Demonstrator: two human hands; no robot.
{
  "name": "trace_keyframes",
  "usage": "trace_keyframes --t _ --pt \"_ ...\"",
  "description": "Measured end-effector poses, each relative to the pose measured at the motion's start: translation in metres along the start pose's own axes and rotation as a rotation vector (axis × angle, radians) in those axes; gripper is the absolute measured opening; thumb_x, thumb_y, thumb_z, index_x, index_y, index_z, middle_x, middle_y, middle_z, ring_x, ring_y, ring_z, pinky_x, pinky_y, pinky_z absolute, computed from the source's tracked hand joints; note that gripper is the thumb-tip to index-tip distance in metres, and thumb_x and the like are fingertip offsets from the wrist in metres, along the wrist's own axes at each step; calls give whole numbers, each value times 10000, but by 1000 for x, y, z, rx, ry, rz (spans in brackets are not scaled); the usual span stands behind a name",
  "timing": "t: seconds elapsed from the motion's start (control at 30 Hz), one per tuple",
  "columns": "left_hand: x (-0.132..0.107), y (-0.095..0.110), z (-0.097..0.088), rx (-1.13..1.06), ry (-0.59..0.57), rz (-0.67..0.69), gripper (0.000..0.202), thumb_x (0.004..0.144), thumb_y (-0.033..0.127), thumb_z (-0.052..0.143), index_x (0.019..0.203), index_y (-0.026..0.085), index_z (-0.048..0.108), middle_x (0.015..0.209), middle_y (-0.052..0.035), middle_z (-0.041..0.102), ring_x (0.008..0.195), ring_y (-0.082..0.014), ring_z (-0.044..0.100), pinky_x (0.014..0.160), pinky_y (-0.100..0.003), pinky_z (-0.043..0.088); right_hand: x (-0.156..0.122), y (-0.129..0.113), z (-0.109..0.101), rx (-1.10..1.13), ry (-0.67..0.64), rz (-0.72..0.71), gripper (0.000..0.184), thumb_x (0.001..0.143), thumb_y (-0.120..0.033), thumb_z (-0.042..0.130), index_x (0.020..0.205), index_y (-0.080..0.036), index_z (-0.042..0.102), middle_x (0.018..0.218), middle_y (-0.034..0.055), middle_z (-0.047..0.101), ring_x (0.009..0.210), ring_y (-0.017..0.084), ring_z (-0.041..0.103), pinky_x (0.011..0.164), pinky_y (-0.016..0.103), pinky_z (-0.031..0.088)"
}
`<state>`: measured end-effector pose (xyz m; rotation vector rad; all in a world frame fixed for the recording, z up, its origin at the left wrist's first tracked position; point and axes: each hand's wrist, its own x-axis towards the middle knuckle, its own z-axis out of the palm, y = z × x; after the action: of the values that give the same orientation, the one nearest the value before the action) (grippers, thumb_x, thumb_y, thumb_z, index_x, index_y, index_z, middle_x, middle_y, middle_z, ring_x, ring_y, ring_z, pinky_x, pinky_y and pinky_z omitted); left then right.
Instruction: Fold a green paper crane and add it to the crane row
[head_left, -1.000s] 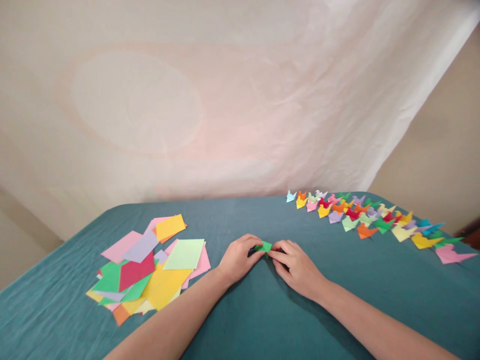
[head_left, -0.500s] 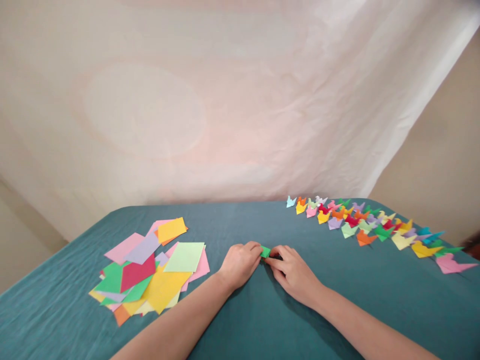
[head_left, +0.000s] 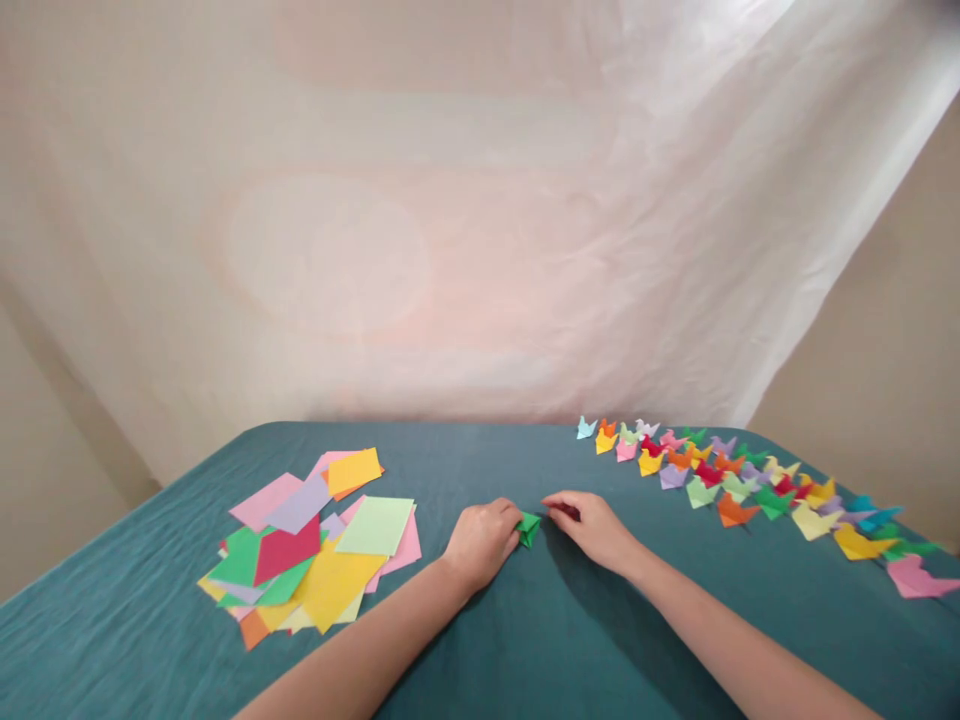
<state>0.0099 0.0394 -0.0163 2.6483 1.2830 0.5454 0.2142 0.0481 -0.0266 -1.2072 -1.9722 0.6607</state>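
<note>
A small folded green paper piece [head_left: 529, 528] rests on the teal tablecloth [head_left: 525, 630] at the middle of the table. My left hand [head_left: 484, 540] pinches its left side, fingers curled. My right hand [head_left: 592, 527] lies just right of the piece, a short gap away, fingers drawn together near a small dark red spot that I cannot make out.
A loose heap of coloured square papers [head_left: 315, 545] lies at the left. Rows of several small folded paper cranes [head_left: 742, 480] run along the back right towards the table's right edge. A cream cloth backdrop [head_left: 450, 220] hangs behind the table.
My right hand has come off the green piece and shifted slightly right; my left hand still holds the piece. The view has tilted upward a little.
</note>
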Motion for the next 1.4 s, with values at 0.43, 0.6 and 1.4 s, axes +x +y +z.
trace_keyframes --t 0.43,0.6,1.4 --pt "5 -7 12 -267 138 -122 165 757 231 589 904 225 663 874 -13 660 814 -171 592 758 -252 449 2 -2 8 216 -119 75 254 828 -267 503 987 -198 689 897 44 710 816 210 644 757 337 489" --pt "6 -7 11 -309 134 -125 155 774 255 583 901 227 668 862 -12 658 797 -163 590 736 -241 444 1 -3 11 234 -117 80 251 824 -272 517 989 -200 692 928 45 705 837 205 638 790 317 471" --pt "7 -5 8 -387 132 -146 176 746 207 598 906 224 670 851 -8 653 781 -151 588 700 -220 440 3 -1 13 173 -84 72 254 834 -310 499 964 -209 693 900 35 705 836 202 630 780 307 465"
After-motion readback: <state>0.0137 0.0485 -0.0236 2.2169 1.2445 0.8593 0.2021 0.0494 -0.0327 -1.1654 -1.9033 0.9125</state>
